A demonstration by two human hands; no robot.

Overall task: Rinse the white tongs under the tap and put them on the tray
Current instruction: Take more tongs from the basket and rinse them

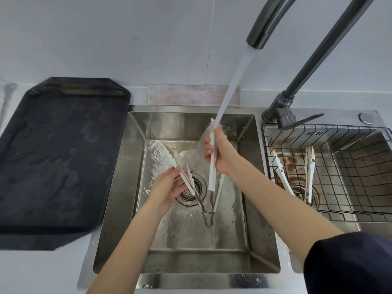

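Pale desk [38,270] carries the tray [59,158], waiting left of the sink [118,187]. Over the sink, each hand, left [167,187] and right [220,155], closes around one arm of the tongs [212,177], spreading them so the tap [267,22] water reaches inside.

Pale grey wall [106,35] behind steel sink [118,187]; white counter [31,272] left of sink; even, diffuse light.

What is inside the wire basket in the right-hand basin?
Two stained white tongs stand in the wire basket, leaning apart. Beneath them a drain shows through the mesh; its lower edge is hidden behind the tongs.
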